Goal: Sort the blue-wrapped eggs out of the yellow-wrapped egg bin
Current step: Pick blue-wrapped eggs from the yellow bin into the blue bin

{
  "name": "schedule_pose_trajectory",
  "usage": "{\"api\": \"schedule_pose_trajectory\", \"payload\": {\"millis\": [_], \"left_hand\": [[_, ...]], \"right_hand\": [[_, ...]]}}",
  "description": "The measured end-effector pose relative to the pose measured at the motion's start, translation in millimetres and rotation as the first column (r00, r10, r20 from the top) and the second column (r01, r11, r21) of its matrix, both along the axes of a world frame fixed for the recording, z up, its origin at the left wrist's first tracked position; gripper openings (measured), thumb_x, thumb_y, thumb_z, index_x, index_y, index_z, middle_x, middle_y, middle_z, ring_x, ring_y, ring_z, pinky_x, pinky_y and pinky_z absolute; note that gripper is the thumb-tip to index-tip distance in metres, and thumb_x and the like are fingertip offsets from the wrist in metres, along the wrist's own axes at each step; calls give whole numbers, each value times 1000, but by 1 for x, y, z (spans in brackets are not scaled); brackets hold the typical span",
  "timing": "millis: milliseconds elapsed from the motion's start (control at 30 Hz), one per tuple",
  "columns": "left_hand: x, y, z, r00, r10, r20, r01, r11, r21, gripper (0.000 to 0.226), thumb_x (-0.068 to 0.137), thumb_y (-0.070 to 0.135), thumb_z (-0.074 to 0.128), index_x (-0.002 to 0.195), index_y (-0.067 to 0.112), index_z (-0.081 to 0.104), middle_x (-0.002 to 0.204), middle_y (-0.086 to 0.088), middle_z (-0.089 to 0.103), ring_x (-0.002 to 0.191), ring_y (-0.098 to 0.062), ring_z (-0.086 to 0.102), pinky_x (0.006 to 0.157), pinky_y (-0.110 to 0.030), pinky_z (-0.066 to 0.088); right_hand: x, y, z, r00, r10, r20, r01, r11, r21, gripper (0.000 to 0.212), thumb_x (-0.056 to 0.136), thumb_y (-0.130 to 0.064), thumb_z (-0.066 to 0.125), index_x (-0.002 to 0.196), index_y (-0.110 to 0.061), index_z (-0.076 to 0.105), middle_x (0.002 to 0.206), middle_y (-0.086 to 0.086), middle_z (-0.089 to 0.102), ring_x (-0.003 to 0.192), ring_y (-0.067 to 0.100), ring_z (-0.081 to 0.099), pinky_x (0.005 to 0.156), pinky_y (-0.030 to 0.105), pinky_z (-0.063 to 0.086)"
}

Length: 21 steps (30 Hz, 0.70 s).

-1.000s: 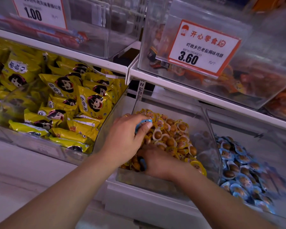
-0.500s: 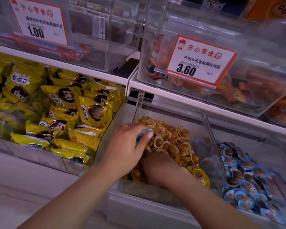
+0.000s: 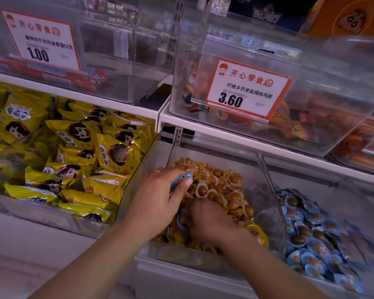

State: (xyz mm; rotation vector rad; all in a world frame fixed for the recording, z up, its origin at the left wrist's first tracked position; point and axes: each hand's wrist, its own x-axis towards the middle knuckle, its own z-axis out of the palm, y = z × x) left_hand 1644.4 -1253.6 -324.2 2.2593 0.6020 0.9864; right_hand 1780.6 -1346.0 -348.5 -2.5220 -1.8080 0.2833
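1. Your right hand (image 3: 205,221) is nearest, down at six o'clock in the clear plastic bin of yellow-wrapped eggs (image 3: 266,173). Its fingers dig into the front of the heap, knuckles up. A pale blue-edged packet (image 3: 180,221) shows at its fingertips, likely another stray, but I cannot tell whether you're pinching it or only nudging it.

2. Just past it, towards eleven o'clock, your left hand (image 3: 160,199) hovers over the same heap. It's clenched round a small blue-wrapped egg (image 3: 180,180), thumb pressed on top and the blue rim poking out. That looks like parking: one stray kept out of the pile so the other hand is free to search.

3. The heap of small round yellow-wrapped eggs (image 3: 220,190) fills the bin from centre back to twelve o'clock. They're loose and slippery-looking, so a buried packet will want raking aside rather than a straight pull.

4. Off at three o'clock, behind the clear divider wall, lies the neighbouring bin of blue-wrapped eggs (image 3: 311,223). That's my guess for where the held one belongs, and it's close enough for a short carry.

5. At nine o'clock, the yellow snack bags with a cartoon face (image 3: 78,134) sit in their own bin, out of play.

6. Farthest, at one o'clock, a white-and-orange price card reading 3.60 (image 3: 246,89) fronts the upper shelf bin.
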Motion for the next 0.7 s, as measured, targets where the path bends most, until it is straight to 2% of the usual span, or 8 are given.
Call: {"api": "schedule_pose_trajectory", "payload": {"millis": [67,133,233,300,400,500,600,700], "left_hand": [[0,0,0,1000,-1,7,1,1000,-5,32,99,51,45,116,35,66,102,16,68,95,-10,59,78,-40,51],[1,-1,1,1000,-2,20,2,1000,0,31,99,51,46,115,34,66,100,17,68,93,-9,60,77,-38,51],[2,-1,1,1000,-2,24,2,1000,-2,29,99,49,47,113,33,67,98,15,68,91,-10,60,76,-37,51],[2,-1,0,1000,-1,19,1,1000,-5,29,99,49,47,112,33,67,96,13,68,91,-11,60,74,-37,51],[2,-1,1,1000,6,13,-7,1000,16,30,99,49,47,113,31,68,95,15,66,91,-10,59,74,-32,49],[2,-1,1,1000,1,20,-2,999,32,29,99,46,48,113,30,68,94,18,64,90,-10,59,73,-29,45],[1,-2,4,999,-8,33,7,1000,27,25,101,42,52,113,28,69,96,17,65,91,-12,60,77,-34,49],[5,-10,11,999,18,37,-23,989,147,26,100,37,53,113,23,71,106,10,72,97,-15,62,89,-44,48]], "right_hand": [[5,-3,2,996,-70,-48,73,994,83,22,94,-37,56,102,-17,63,96,7,67,85,26,65,59,31,42],[8,-8,2,998,-60,-35,64,991,119,22,96,-35,54,107,-17,61,102,7,66,90,26,64,63,32,44],[1,-11,2,998,65,27,-65,998,3,24,95,-35,56,107,-15,62,109,10,64,97,28,61,73,37,49],[-6,-8,1,987,138,79,-132,988,-84,25,91,-31,61,105,-11,64,110,13,64,102,30,57,79,37,46],[-6,-2,-1,986,139,98,-129,986,-101,23,89,-27,62,106,-11,64,108,13,64,99,31,60,74,37,45],[-1,1,-5,995,76,66,-70,994,-79,25,90,-31,61,110,-16,66,104,10,67,94,29,64,72,35,50],[4,-4,-3,996,-2,-93,6,999,46,25,93,-32,59,114,-21,67,106,7,70,94,25,65,79,41,55],[10,-20,13,966,-55,-251,152,910,385,23,96,-19,59,117,-22,68,105,0,72,93,16,66,79,32,53]]}}
